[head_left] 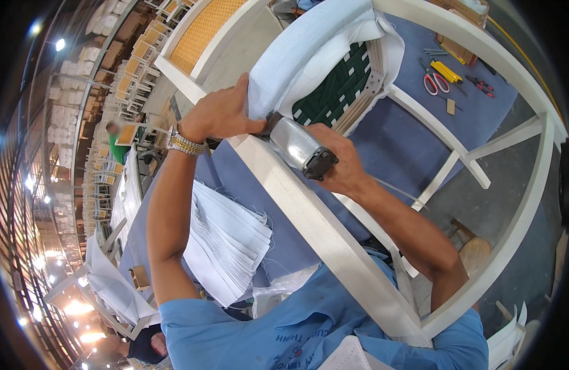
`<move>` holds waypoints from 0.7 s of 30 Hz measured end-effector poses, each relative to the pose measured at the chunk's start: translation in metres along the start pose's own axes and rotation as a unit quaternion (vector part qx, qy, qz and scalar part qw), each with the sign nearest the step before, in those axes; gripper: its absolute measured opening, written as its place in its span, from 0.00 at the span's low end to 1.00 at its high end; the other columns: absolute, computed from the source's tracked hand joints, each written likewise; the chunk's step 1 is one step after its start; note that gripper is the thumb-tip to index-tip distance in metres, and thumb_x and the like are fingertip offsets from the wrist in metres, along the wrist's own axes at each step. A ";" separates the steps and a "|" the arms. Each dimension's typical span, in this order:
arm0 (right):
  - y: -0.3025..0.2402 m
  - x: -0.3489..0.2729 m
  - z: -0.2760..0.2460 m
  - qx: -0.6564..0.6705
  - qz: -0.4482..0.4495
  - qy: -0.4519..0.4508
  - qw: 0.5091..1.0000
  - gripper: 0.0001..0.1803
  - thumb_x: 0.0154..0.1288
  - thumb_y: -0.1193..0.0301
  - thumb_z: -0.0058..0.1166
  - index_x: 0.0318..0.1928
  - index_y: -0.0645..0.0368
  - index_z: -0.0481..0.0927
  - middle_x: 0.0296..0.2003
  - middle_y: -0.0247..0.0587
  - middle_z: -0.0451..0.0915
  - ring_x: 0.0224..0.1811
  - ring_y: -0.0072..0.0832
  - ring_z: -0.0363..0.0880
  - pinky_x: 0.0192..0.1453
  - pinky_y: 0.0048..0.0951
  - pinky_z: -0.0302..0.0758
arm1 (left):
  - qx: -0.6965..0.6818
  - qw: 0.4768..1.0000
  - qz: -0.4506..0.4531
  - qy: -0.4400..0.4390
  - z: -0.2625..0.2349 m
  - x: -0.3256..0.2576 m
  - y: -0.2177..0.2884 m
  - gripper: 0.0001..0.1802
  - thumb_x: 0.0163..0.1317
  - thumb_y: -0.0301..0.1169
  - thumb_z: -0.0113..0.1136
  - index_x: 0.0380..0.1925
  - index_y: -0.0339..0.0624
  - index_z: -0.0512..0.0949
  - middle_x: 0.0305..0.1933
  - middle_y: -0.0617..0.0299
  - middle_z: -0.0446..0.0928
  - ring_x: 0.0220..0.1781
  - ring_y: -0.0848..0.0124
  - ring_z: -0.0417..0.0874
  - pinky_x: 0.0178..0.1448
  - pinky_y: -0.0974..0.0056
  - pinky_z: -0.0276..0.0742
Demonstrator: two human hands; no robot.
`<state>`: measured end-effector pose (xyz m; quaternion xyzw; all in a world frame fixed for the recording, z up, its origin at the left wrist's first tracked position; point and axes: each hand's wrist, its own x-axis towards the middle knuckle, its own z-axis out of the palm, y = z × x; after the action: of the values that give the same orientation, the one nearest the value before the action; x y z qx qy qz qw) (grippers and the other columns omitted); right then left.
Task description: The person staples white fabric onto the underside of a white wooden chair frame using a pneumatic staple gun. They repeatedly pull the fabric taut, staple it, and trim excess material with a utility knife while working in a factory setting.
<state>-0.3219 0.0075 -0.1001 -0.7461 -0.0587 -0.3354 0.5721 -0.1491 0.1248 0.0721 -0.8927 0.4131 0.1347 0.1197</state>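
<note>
A white wooden chair frame (321,228) lies tipped over in front of me. Its seat shows green woven webbing (334,92) underneath, with pale blue fabric (290,55) wrapped over the rim. My left hand (220,114), with a metal watch on the wrist, grips the fabric at the seat's near left corner. In my right hand (343,157) is a silver and black staple gun (300,147). Its nose is close to my left fingertips, at the fabric edge by the rail. Whether it touches the fabric is hidden.
A stack of pale fabric pieces (226,240) lies on the blue-covered table (414,49). Red-handled scissors (435,83), a yellow cutter (446,71) and pliers (480,86) lie at the far right. A round wooden stool (474,253) stands below. Another person (117,145) is far left among stacked chairs.
</note>
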 end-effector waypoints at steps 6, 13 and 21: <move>0.003 0.002 -0.003 -0.036 0.007 -0.024 0.999 0.34 0.45 0.73 0.69 0.58 0.60 0.77 0.46 0.48 0.80 0.46 0.47 0.82 0.50 0.37 0.79 | -0.067 0.990 0.107 -0.054 -0.019 0.014 -0.028 0.55 0.56 0.63 0.62 0.72 0.34 0.59 0.62 0.37 0.75 0.59 0.49 0.81 0.62 0.51 0.76; -0.008 -0.002 -0.002 -0.028 -0.029 -0.021 0.999 0.33 0.45 0.73 0.68 0.57 0.60 0.77 0.49 0.48 0.79 0.46 0.48 0.81 0.51 0.38 0.79 | -0.415 0.901 -0.119 0.041 -0.004 0.065 -0.019 0.59 0.59 0.79 0.38 0.72 0.37 0.63 0.69 0.37 0.68 0.70 0.49 0.71 0.72 0.52 0.63; -0.006 -0.006 0.003 -0.001 0.035 -0.035 0.999 0.32 0.48 0.72 0.67 0.58 0.58 0.78 0.49 0.48 0.79 0.49 0.47 0.81 0.54 0.40 0.78 | -0.375 0.925 -0.042 0.046 0.016 0.078 -0.003 0.53 0.68 0.72 0.35 0.67 0.29 0.68 0.72 0.39 0.65 0.73 0.55 0.67 0.75 0.61 0.59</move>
<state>-0.3282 0.0143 -0.0988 -0.7600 -0.0525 -0.2889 0.5798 -0.1008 0.0765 0.0313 -0.8940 0.2998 0.2338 -0.2373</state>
